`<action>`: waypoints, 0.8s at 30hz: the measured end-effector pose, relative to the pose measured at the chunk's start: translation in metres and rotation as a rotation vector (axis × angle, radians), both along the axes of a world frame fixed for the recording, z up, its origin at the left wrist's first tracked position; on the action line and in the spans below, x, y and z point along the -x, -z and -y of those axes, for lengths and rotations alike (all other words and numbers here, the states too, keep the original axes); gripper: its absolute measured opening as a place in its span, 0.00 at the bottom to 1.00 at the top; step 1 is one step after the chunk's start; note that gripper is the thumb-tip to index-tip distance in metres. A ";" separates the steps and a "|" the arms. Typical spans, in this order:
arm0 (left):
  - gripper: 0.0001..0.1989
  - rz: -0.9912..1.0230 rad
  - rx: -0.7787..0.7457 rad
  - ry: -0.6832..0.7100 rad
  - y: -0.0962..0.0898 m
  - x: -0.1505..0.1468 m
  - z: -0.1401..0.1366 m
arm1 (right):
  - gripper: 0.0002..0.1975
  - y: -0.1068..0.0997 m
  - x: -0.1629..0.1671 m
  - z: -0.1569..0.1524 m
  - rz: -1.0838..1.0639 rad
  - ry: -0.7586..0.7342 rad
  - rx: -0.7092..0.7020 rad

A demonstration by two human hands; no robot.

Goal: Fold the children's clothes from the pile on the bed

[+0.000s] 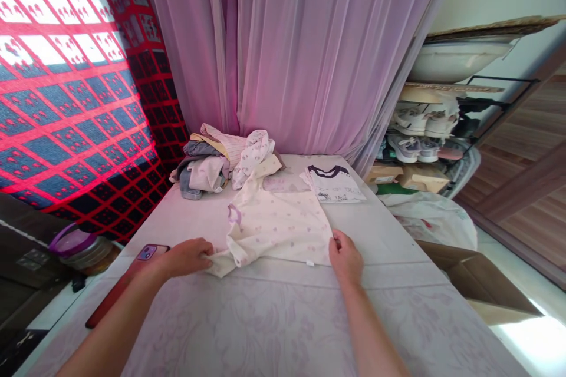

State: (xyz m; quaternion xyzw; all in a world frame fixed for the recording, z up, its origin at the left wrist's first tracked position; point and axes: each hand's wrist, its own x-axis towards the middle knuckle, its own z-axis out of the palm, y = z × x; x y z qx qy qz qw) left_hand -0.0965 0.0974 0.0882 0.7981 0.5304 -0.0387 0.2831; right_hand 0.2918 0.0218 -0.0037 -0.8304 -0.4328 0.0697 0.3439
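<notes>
A cream long-sleeved child's shirt (283,221) with small pale prints and a lilac neckline lies on its side across the bed, neck to the left. My left hand (192,257) pinches the end of its near sleeve, which is bunched and folded. At the hem's near corner on the right, my right hand (346,256) has its fingers closed on the fabric. The far sleeve stretches up toward the clothes pile. Beyond the hem lies a folded white T-shirt (336,184) with a dark neckline.
A heap of crumpled clothes (207,162) sits at the back left, against the purple curtain (292,53). A red phone (128,283) lies under my left forearm. Right of the bed (247,330) stand a shoe rack (442,91) and an open cardboard box (473,274).
</notes>
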 end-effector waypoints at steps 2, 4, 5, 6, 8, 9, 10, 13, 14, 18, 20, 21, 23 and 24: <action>0.13 0.144 0.173 0.015 -0.012 -0.003 0.002 | 0.20 0.006 -0.002 -0.001 -0.005 0.012 -0.083; 0.20 0.333 0.356 -0.029 -0.026 -0.010 0.005 | 0.21 0.013 -0.005 -0.004 -0.002 0.028 -0.155; 0.23 0.435 0.413 -0.072 -0.032 -0.017 0.006 | 0.21 0.016 -0.006 -0.005 0.004 0.032 -0.180; 0.25 0.531 0.439 -0.127 -0.037 -0.026 0.007 | 0.21 0.018 -0.007 -0.005 0.011 0.035 -0.198; 0.28 0.699 0.438 -0.220 -0.043 -0.048 0.008 | 0.20 0.022 -0.008 -0.007 0.027 0.029 -0.220; 0.30 0.767 0.447 -0.242 -0.043 -0.060 0.007 | 0.20 0.023 -0.009 -0.007 0.032 0.024 -0.226; 0.32 0.817 0.474 -0.240 -0.042 -0.072 0.006 | 0.20 0.024 -0.009 -0.007 0.033 0.019 -0.231; 0.36 0.882 0.488 -0.198 -0.031 -0.098 -0.003 | 0.20 0.025 -0.011 -0.006 0.028 0.013 -0.245; 0.35 0.863 0.414 -0.207 -0.024 -0.102 -0.007 | 0.20 0.025 -0.011 -0.006 0.031 0.011 -0.259; 0.26 0.454 -0.150 -0.214 0.007 -0.095 -0.025 | 0.20 0.023 -0.007 -0.004 0.118 -0.050 -0.353; 0.24 0.243 -0.295 -0.140 0.021 -0.085 -0.030 | 0.19 0.017 -0.001 -0.005 0.171 -0.108 -0.340; 0.25 0.175 -0.312 -0.105 0.027 -0.080 -0.032 | 0.19 0.012 0.003 -0.006 0.192 -0.136 -0.297; 0.25 0.101 -0.298 -0.065 0.034 -0.072 -0.033 | 0.19 0.001 0.013 -0.013 0.219 -0.184 -0.134; 0.24 0.079 -0.285 -0.053 0.037 -0.070 -0.034 | 0.19 -0.006 0.018 -0.018 0.227 -0.203 -0.028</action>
